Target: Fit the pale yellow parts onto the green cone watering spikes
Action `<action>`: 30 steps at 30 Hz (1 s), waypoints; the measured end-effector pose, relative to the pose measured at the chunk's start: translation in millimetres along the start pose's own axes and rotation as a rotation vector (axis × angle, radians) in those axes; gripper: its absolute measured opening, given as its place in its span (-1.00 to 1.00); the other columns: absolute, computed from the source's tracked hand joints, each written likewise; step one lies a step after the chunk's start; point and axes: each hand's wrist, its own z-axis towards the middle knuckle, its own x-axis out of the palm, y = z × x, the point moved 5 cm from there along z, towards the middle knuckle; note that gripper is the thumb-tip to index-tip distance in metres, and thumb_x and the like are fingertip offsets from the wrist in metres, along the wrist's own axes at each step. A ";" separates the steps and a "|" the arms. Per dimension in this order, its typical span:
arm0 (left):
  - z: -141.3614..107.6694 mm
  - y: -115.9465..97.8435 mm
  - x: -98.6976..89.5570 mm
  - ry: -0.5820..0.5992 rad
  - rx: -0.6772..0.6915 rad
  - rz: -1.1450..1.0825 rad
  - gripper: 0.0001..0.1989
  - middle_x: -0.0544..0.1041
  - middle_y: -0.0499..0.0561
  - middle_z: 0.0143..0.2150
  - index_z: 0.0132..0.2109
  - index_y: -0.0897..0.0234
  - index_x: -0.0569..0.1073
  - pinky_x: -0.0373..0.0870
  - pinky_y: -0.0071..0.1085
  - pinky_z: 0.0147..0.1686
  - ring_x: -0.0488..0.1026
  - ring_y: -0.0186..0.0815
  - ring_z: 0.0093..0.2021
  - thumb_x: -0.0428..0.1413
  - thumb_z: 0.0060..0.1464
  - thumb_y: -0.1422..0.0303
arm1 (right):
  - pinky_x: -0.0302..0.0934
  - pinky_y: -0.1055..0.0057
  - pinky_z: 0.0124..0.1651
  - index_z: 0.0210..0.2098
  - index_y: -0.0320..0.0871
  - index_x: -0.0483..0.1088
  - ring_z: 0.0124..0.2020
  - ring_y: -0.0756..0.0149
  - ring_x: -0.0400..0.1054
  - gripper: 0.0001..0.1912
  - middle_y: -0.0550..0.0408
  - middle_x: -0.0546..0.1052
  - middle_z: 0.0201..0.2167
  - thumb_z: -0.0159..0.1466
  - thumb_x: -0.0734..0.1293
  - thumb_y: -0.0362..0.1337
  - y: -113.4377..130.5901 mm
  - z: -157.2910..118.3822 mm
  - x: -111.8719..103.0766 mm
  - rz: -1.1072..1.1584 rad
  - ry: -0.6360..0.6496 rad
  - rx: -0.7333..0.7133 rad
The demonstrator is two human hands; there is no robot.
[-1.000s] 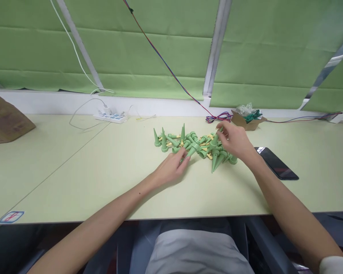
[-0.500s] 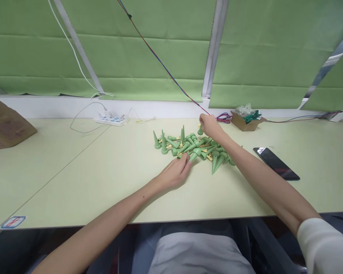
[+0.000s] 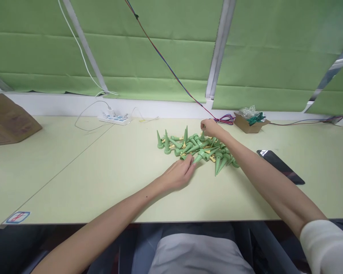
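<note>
"Pale yellow table (image 3: 82, 190) fills much of my feed. What could go wrong?"

"It's the green heap of spikes (image 3: 207, 142), mid-table. Pieces overlap, so drawing one out could, I'd guess, roll its neighbours or topple the upright spikes (image 3: 167, 145) at the left end. A careless sweep of the right forearm (image 3: 267, 177) might also nudge the dark phone (image 3: 281, 166) just beside it."

"How do you read the fingers?"

"Left hand (image 3: 180, 173): closed around the narrow part of a near spike (image 3: 200, 155), at the heap's front edge. Right hand (image 3: 212, 127): pinched on the top of a far spike (image 3: 202, 136), at the back edge. I can't tell how firmly, so a slip there seems likeliest."

"Which way do they point?"

"The near spike slants, wide cap up and right on my screen, narrowing toward the left hand; its tip is covered. The far spike looks nearly upright, wide end down."

"Anything smaller?"

"Yellow fittings (image 3: 213, 160) between the spikes, easily buried if the heap shifts."
</note>
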 end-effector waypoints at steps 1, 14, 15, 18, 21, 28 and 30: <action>0.0 0.1 0.1 -0.001 -0.001 -0.004 -0.71 0.29 -0.04 -0.49 -0.19 0.17 0.18 0.12 -0.34 -0.45 0.30 -0.21 -0.52 -0.29 0.36 0.12 | 0.21 0.42 -0.16 -0.21 -0.25 0.51 -0.11 0.15 0.37 -0.76 -0.13 0.57 -0.21 0.16 0.29 -0.52 1.1 -1.2 -1.7 -0.009 0.005 -0.006; -1.2 -4.3 -2.3 0.016 -0.013 0.009 -0.67 0.35 -0.01 -0.44 -0.20 0.19 0.17 0.14 -0.33 -0.42 0.34 -0.19 -0.47 -0.32 0.37 0.11 | 0.16 0.17 0.11 0.02 -0.26 0.45 0.09 -0.04 0.34 -0.62 -0.27 0.49 0.03 0.22 0.37 -0.29 61.7 -6.6 -5.0 -0.155 0.090 -0.162; -1.2 -4.3 -2.0 0.018 -0.007 0.011 -0.67 0.35 -0.01 -0.44 -0.20 0.19 0.17 0.15 -0.33 -0.42 0.35 -0.19 -0.47 -0.32 0.37 0.11 | 0.21 0.19 0.06 0.04 -0.25 0.44 0.06 -0.04 0.37 -0.58 -0.28 0.48 0.05 0.20 0.40 -0.28 63.0 -6.0 -3.7 -0.159 0.116 -0.153; -1.2 -4.0 -0.9 0.022 0.009 0.018 -0.68 0.34 -0.02 -0.43 -0.19 0.19 0.17 0.17 -0.33 -0.40 0.34 -0.20 -0.46 -0.32 0.37 0.11 | 0.31 0.21 -0.08 0.06 -0.24 0.44 -0.02 -0.07 0.44 -0.50 -0.30 0.47 0.05 0.13 0.45 -0.28 63.7 -3.9 1.9 -0.176 0.200 -0.108; -1.1 -3.0 0.0 0.028 0.013 0.021 -0.68 0.34 -0.03 -0.44 -0.18 0.19 0.17 0.17 -0.34 -0.41 0.34 -0.20 -0.47 -0.32 0.37 0.12 | 0.34 0.21 -0.11 0.02 -0.25 0.46 -0.02 -0.09 0.45 -0.54 -0.32 0.51 0.00 0.12 0.44 -0.31 63.7 -2.2 8.2 -0.185 0.253 -0.082; -0.4 -2.5 0.7 0.026 0.022 0.013 -0.71 0.33 -0.03 -0.44 -0.17 0.19 0.18 0.17 -0.34 -0.41 0.32 -0.22 -0.49 -0.30 0.37 0.14 | 0.34 0.23 -0.07 0.01 -0.26 0.47 0.01 -0.07 0.44 -0.57 -0.33 0.49 0.03 0.12 0.40 -0.36 63.3 0.1 19.2 -0.165 0.276 -0.044; -0.2 -2.1 0.7 0.027 0.016 0.013 -0.70 0.34 -0.03 -0.44 -0.16 0.20 0.19 0.17 -0.34 -0.41 0.33 -0.22 -0.49 -0.30 0.37 0.14 | 0.35 0.25 -0.10 0.02 -0.27 0.46 0.00 -0.06 0.45 -0.56 -0.36 0.47 0.05 0.13 0.41 -0.35 63.0 0.3 20.4 -0.157 0.279 -0.020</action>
